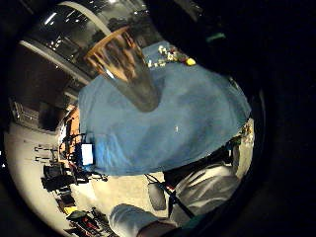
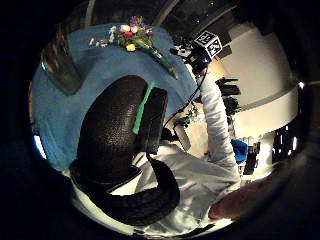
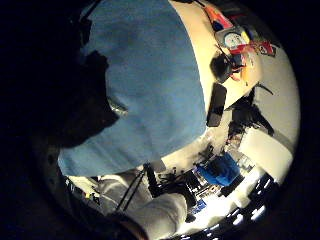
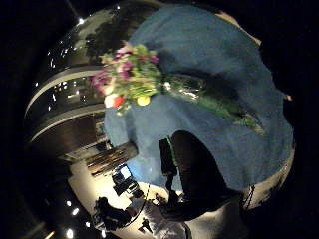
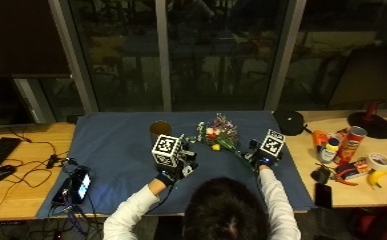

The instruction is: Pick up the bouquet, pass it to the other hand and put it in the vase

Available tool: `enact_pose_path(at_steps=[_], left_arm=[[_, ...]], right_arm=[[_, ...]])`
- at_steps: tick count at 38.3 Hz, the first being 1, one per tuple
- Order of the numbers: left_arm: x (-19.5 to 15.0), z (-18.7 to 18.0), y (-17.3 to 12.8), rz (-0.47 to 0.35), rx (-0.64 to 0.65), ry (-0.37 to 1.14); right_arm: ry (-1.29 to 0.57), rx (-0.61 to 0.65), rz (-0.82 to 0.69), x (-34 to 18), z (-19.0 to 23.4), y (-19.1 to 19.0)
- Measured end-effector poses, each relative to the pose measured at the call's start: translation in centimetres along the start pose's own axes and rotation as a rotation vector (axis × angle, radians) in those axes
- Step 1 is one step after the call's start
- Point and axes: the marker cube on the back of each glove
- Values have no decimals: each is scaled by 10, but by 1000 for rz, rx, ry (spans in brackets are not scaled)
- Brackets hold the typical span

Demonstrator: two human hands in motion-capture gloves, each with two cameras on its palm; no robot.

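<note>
desk (image 5: 120, 150) under blue cloth | vase (image 5: 160, 128) stands upright at bouquet's 9 o'clock | bouquet (image 5: 221, 136) lies flat, unlifted | right hand (image 5: 262, 159) at its stems, grip unclear | left hand (image 5: 178, 170) relaxed, empty | every step remains

The bouquet (image 4: 149, 82) lies on its side on the cloth (image 4: 214, 50) covering the bench. A gloved hand (image 4: 197, 181) shows near the stem end, apart from it.

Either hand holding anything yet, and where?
Left hand holds nothing. Bouquet lies on the cloth, right hand by its stem end; a grip cannot be told.
</note>
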Motion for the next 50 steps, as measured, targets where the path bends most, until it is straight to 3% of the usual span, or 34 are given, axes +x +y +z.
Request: enact_pose_path(at_steps=[9,17,28,32,36,38,45,50], left_arm=[[-17,14,8,-37,-48,2],[-30,15,7,-69,-40,22],[-40,17,7,-102,-76,23],[-46,16,8,-117,-91,27],[-48,13,8,-118,-102,52],[-48,8,6,-114,-88,72],[-56,-30,-19,-134,129,265],[-43,-50,-42,-93,31,595]], right_arm=[[72,-101,131,16,55,0],[143,-51,205,22,82,-3],[120,-39,175,12,79,-3],[94,58,89,7,66,-8],[23,298,88,10,52,-19],[-52,352,70,8,48,-19],[-501,319,-21,-14,25,-1],[-733,320,-105,-45,-13,27]])
